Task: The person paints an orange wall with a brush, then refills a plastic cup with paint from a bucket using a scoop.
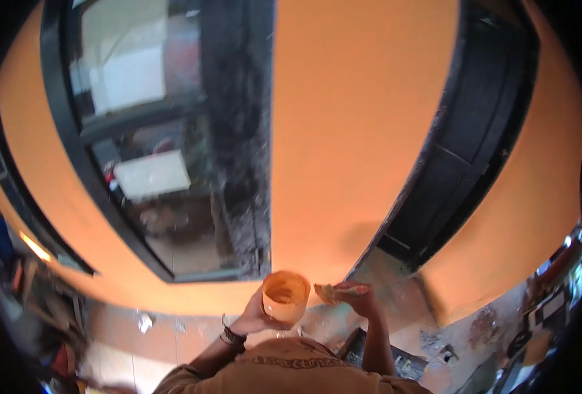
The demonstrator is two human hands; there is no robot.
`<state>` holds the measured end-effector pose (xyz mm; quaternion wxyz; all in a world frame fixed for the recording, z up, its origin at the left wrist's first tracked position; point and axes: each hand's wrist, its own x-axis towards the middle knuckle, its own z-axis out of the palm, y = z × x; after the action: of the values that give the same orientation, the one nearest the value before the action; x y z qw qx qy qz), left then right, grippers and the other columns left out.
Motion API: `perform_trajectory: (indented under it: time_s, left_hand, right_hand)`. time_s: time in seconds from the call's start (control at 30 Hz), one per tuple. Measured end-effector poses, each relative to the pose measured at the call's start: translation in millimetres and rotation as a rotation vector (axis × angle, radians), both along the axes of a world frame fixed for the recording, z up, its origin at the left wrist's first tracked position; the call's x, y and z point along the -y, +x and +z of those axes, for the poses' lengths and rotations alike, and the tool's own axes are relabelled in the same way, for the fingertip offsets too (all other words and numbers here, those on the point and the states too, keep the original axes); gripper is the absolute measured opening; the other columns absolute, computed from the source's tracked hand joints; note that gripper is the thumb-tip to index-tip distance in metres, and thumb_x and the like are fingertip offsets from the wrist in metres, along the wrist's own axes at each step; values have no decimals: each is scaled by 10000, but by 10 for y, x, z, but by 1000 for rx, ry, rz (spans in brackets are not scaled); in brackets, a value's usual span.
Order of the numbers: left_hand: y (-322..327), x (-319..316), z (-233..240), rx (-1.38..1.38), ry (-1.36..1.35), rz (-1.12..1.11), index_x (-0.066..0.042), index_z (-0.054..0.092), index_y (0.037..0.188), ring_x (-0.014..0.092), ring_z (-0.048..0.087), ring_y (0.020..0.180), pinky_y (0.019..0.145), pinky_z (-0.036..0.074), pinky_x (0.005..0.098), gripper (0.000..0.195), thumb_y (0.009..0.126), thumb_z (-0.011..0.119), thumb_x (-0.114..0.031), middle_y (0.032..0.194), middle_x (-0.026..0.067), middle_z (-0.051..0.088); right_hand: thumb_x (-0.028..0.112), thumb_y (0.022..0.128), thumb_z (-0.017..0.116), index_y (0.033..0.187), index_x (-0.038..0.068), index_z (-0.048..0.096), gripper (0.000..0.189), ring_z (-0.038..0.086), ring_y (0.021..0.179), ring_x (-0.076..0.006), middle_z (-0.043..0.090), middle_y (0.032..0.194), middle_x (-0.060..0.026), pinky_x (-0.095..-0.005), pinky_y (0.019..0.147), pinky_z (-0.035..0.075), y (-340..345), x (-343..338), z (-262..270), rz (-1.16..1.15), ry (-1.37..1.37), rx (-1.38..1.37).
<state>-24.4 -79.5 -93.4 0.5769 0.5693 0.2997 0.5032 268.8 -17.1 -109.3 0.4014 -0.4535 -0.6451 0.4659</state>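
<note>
My left hand is wrapped around a cup with orange paint on its inside and rim. A paintbrush, its bristles coated in orange paint, is in my right hand, just to the right of the cup. The bristles point left toward the cup's rim and stand apart from it. Before me rises an orange painted wall, between a dark-framed window on the left and a dark door on the right.
A dark tray-like object lies on the floor below my right arm. On the tiled floor at the left is a crumpled white scrap. Cluttered items line both sides. A white panel shows in the window glass.
</note>
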Motion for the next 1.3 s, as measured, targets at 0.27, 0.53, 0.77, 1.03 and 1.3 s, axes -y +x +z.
perform_trajectory:
  time_s: [0.27,0.53,0.77,1.03,1.3]
  left_hand:
    - [-708,564,-70,65,-124,95,-52,289,1423,206,419,1280,1077,337,383,1134,495,935,-135,1372,80,440]
    - [-1391,950,-152,-42,-209,91,-66,342,1389,202,477,1232,1042,396,387,1076,482,921,-85,1329,71,489]
    - [-1655,1019,-229,-118,-271,-46,-58,324,1401,201,473,1238,1051,391,379,1070,508,911,-108,1339,79,480]
    - [-1584,825,-281,31,-171,-157,-52,349,1382,206,460,1247,1057,386,375,1067,495,934,-156,1339,79,476]
    - [-1482,571,-161,-92,-183,-72,-57,342,1386,200,479,1225,1038,397,365,1036,517,904,-102,1325,78,492]
  right_hand:
    - [74,751,768,950,1,710,220,629,823,-94,709,910,-38,-258,771,497,-782,286,205,16,-122,111]
    - [42,756,750,949,5,707,201,615,765,-79,698,851,-39,-236,713,503,-1459,814,123,-29,-103,66]
    - [48,775,737,955,7,710,187,636,849,-102,709,952,-59,-260,775,510,-1592,1285,113,-128,-206,120]
    - [51,774,738,961,5,709,194,642,842,-98,710,922,-56,-262,763,519,-1519,1470,132,-236,-186,137]
    - [68,784,742,994,17,704,219,626,821,-96,704,900,-48,-256,745,504,-1273,1054,157,-208,-204,140]
